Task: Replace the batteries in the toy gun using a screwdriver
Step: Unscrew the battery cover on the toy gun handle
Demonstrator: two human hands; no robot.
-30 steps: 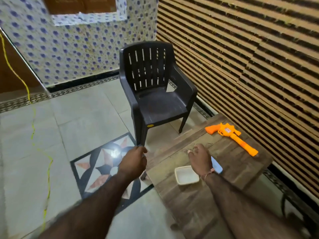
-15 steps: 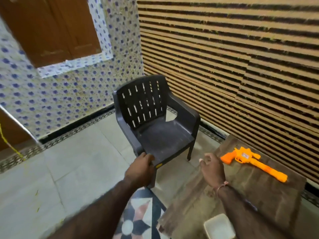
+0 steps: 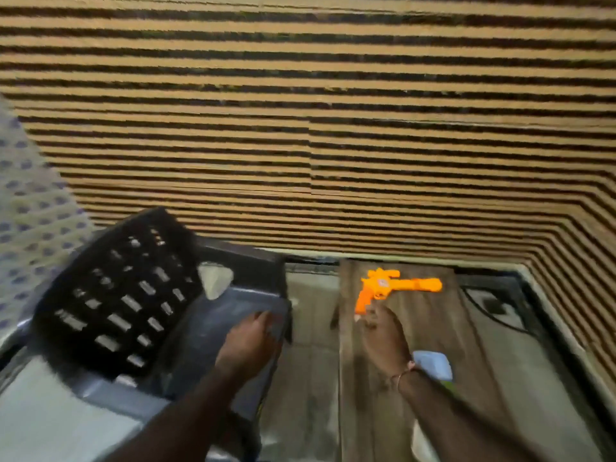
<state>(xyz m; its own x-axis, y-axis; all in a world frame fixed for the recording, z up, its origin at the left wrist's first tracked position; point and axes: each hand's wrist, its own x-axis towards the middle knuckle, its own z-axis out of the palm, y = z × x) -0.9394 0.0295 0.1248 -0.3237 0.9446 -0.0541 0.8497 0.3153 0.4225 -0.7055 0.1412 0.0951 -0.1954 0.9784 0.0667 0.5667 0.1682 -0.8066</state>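
Observation:
The orange toy gun (image 3: 393, 286) lies on the far end of a low wooden table (image 3: 473, 355), barrel pointing right. My right hand (image 3: 383, 338) hovers just short of the gun's grip with loosely curled fingers and holds nothing. My left hand (image 3: 248, 341) grips the front edge of the seat of a black plastic chair (image 3: 126, 295). I can see no screwdriver or batteries. The picture is blurred by motion.
A pale blue object (image 3: 433, 363) lies on the table behind my right wrist. A sliver of a white tray (image 3: 420, 441) shows beside my right forearm. A striped wall (image 3: 306, 128) runs close behind the table and chair. Tiled floor (image 3: 306, 328) separates chair and table.
My view has swung right and down toward the table. The chair now stands closer to the table, with my left hand still on its seat. My right hand has moved nearer the gun.

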